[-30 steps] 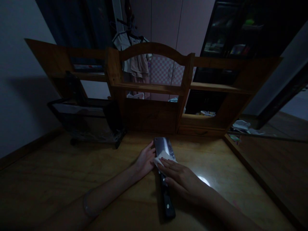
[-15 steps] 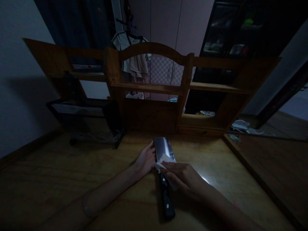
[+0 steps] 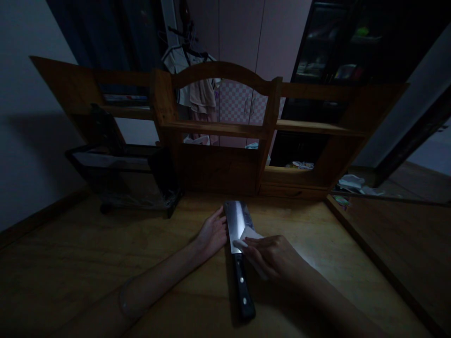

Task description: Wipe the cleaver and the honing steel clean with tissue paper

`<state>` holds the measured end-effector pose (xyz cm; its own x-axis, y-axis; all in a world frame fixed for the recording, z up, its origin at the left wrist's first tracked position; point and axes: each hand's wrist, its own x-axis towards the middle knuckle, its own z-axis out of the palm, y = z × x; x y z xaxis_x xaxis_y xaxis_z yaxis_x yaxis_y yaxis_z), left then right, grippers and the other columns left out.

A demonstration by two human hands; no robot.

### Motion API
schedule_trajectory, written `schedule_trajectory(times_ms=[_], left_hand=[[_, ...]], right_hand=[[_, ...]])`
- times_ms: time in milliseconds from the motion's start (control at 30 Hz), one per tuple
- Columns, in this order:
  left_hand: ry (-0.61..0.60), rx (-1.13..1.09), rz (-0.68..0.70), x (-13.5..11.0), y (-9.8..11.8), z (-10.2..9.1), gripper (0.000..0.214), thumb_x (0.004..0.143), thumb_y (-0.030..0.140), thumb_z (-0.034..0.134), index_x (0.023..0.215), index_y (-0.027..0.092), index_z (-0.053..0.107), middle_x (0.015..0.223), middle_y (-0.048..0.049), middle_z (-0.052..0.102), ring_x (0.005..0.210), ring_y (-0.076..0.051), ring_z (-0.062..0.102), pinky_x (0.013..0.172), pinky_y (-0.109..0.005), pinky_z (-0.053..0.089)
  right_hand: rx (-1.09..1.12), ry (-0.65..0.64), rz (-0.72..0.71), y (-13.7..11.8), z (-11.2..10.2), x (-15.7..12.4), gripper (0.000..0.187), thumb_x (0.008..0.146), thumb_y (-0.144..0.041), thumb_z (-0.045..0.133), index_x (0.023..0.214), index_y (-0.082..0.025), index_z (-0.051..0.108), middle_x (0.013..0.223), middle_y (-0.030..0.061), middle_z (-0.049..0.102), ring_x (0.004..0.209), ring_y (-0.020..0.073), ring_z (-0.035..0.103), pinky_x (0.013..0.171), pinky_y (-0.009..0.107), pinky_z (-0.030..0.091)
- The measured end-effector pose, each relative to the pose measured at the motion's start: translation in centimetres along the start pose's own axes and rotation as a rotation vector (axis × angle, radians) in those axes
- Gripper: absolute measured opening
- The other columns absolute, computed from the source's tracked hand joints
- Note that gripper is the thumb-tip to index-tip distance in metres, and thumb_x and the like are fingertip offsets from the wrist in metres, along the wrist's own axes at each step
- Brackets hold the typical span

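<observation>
A broad, rectangular steel cleaver with a black, riveted handle [image 3: 238, 263] lies at the lower centre of the frame, blade pointing up the picture and handle toward the bottom edge. A folded, thin white sheet, paper or cloth [image 3: 252, 233], sits over the blade's lower right part, just above the handle. The right hand [image 3: 278, 256] closes thumb and fingers on it, probably so that a folded layer shields the fingertips from the steel. The left hand [image 3: 212, 236] is open, fingers loosely curled along the blade's left side, seemingly to steady it; whether the fingertips reach underneath I cannot tell. Flat support comes from the pale, wood-grained bench [image 3: 197, 303]. Beyond, across the middle of the frame, stands a brown wooden shelf unit with an arched top [image 3: 216, 169]; a dark-framed, box-like holder [image 3: 130, 185] stands at the left.
</observation>
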<state>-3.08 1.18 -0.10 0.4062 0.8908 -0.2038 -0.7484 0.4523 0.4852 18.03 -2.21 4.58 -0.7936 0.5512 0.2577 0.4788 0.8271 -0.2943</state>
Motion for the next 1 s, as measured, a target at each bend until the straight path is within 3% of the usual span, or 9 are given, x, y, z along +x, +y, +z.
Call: schedule_trajectory(times_ms=[167,367,667,1000], left_hand=[[-0.005,0.015,-0.007,-0.2,0.0,0.4,0.043,0.089,0.043,0.047,0.102,0.004,0.061,0.093,-0.0174,0.066,0.089,-0.024,0.064,0.090,-0.036,0.044],[-0.005,0.061,-0.001,0.0,-0.1,-0.1,0.045,0.089,0.043,0.047,0.108,0.004,0.060,0.100,-0.0181,0.066,0.093,-0.025,0.063,0.094,-0.038,0.043],[0.003,0.084,-0.003,0.2,-0.1,-0.5,0.045,0.088,0.044,0.048,0.108,0.005,0.060,0.101,-0.0180,0.066,0.094,-0.025,0.063,0.093,-0.038,0.044],[0.001,0.056,0.011,-0.1,-0.1,0.1,0.045,0.089,0.042,0.047,0.108,0.004,0.060,0.099,-0.0184,0.067,0.095,-0.026,0.063,0.093,-0.038,0.044]], right_hand=[[-0.014,-0.066,0.026,0.6,-0.3,-0.2,0.045,0.100,-0.027,0.023,0.088,-0.015,0.065,0.076,0.0065,0.069,0.063,0.0127,0.063,0.062,0.023,0.040],[-0.205,-0.078,0.065,2.1,0.5,-0.6,0.041,0.098,-0.024,0.029,0.073,-0.016,0.060,0.061,0.0029,0.063,0.047,0.0095,0.053,0.055,0.027,0.028],[-0.382,-0.073,0.118,2.8,0.9,-0.9,0.041,0.095,-0.022,0.034,0.062,-0.015,0.057,0.056,0.0042,0.063,0.045,0.0092,0.054,0.053,0.031,0.019],[-0.424,-0.020,0.183,3.0,1.5,-0.7,0.042,0.095,-0.020,0.035,0.059,-0.016,0.057,0.054,0.0043,0.063,0.046,0.0121,0.057,0.052,0.030,0.022]])
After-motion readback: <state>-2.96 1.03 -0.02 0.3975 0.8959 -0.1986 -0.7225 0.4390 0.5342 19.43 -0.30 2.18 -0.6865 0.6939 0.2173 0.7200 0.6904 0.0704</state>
